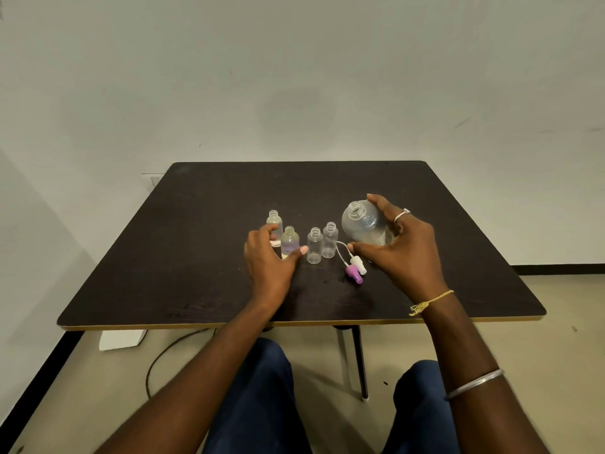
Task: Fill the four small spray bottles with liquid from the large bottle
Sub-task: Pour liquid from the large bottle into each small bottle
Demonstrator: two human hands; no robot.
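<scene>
Head view: pouring step under way. Right hand point(402, 247) grips large bottle point(361, 226), tilted toward 9 o'clock, mid-surface point(212, 198); left hand point(266, 257) holds second small bottle point(289, 240). Next: align mouths, tip slowly.

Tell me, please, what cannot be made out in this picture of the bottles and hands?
1. Head view: the left hand, gripping the second small bottle, hides that bottle's base and the lower part of the far-left small bottle.
2. Head view: the right hand covers the right side of the large bottle.
3. Head view: liquid levels in the third small bottle and fourth small bottle are too small and clear to read.
</scene>
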